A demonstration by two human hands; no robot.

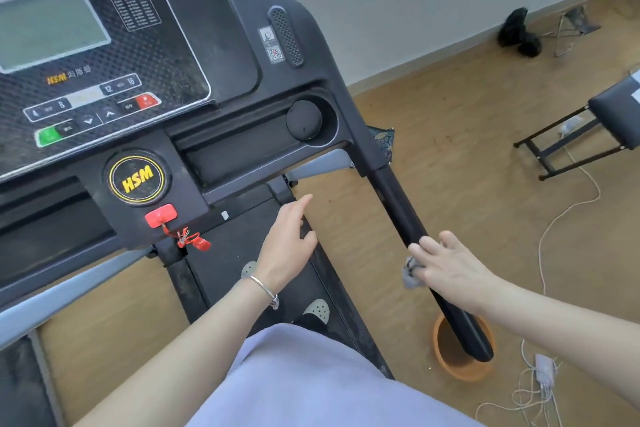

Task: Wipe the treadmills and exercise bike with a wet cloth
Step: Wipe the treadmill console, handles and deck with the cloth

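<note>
Head: crumpled grey cloth (pixel 411 277) against smooth cylindrical handrail (pixel 408 222).

Soft, even daylight fills the room and shadows are faint. A pale sheen lies on the grey screen (pixel 48 26) in the upper left of the frame and on the black handrail (pixel 415 236) at right. The wide lens bends straight lines near the edges. Fine print on the console (pixel 145 55) is blurred, and the far objects in the upper right look soft.
</note>
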